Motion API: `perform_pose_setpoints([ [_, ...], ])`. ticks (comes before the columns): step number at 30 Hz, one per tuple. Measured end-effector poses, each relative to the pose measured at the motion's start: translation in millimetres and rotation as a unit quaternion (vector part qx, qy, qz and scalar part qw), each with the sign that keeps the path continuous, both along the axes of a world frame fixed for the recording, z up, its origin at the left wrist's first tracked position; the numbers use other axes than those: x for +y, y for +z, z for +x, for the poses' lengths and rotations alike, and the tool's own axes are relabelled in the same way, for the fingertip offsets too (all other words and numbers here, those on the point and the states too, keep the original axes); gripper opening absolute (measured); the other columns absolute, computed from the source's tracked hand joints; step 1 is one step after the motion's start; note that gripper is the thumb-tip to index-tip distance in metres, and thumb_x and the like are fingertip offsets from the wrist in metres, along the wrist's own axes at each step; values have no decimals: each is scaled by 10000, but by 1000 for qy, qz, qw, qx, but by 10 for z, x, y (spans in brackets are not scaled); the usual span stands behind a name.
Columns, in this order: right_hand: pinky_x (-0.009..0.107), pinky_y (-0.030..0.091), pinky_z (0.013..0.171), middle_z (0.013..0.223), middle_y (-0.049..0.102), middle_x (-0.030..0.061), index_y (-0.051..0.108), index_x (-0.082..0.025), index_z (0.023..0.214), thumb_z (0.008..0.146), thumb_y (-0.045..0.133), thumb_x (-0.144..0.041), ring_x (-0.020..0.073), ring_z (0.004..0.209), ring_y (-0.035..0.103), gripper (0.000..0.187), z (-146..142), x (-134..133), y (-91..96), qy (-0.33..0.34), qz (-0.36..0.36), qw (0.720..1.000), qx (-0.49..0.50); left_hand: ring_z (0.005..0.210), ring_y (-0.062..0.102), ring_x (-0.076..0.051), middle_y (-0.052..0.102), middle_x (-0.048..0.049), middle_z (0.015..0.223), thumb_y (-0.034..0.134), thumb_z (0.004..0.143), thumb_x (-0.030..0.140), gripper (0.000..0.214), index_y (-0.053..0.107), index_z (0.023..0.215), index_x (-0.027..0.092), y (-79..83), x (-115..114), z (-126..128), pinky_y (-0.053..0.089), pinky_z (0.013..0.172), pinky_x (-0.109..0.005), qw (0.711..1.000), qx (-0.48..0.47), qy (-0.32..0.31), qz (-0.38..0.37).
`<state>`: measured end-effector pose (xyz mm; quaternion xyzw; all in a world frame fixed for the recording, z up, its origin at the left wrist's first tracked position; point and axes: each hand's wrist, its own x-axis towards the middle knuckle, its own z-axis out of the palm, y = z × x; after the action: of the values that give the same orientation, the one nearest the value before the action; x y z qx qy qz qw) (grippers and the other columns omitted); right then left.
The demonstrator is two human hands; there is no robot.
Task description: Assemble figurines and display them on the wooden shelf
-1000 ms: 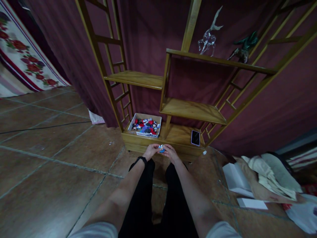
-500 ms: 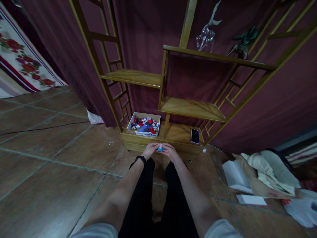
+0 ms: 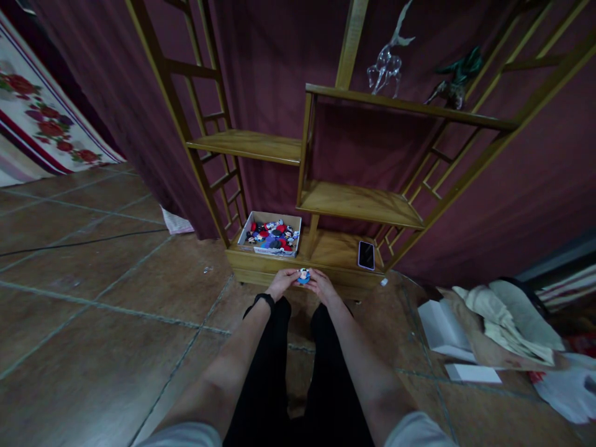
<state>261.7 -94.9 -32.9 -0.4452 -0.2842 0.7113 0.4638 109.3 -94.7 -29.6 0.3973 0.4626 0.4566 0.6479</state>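
Observation:
Both my hands meet in front of the bottom board of a wooden shelf unit (image 3: 326, 248). My left hand (image 3: 285, 282) and my right hand (image 3: 320, 284) pinch a small blue and white figure (image 3: 304, 276) between their fingertips. Just behind them, on the bottom board, stands an open cardboard box (image 3: 270, 234) filled with several small colourful figures. A black band sits on my left wrist.
A phone (image 3: 366, 255) lies on the bottom board at the right. A glass deer (image 3: 387, 59) and a dark green ornament (image 3: 459, 77) stand on the top shelf. Cloth, white boxes (image 3: 440, 335) and bags lie on the tiled floor at the right.
The view has shifted slightly. The small figure has turned a little between my fingers; both hands stay in the same place.

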Motion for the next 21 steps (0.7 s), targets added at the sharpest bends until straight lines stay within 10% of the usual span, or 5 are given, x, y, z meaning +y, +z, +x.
perform_pose_setpoints([
  [21, 330, 522, 767, 850, 683, 48, 594, -181, 817, 688, 683, -288, 163, 770, 652, 190, -5, 3, -42, -15, 25, 1000, 10, 671, 614, -132, 667, -54, 724, 806, 487, 249, 340, 650, 758, 113, -22, 5, 4, 486, 681, -268, 998, -45, 39, -5],
])
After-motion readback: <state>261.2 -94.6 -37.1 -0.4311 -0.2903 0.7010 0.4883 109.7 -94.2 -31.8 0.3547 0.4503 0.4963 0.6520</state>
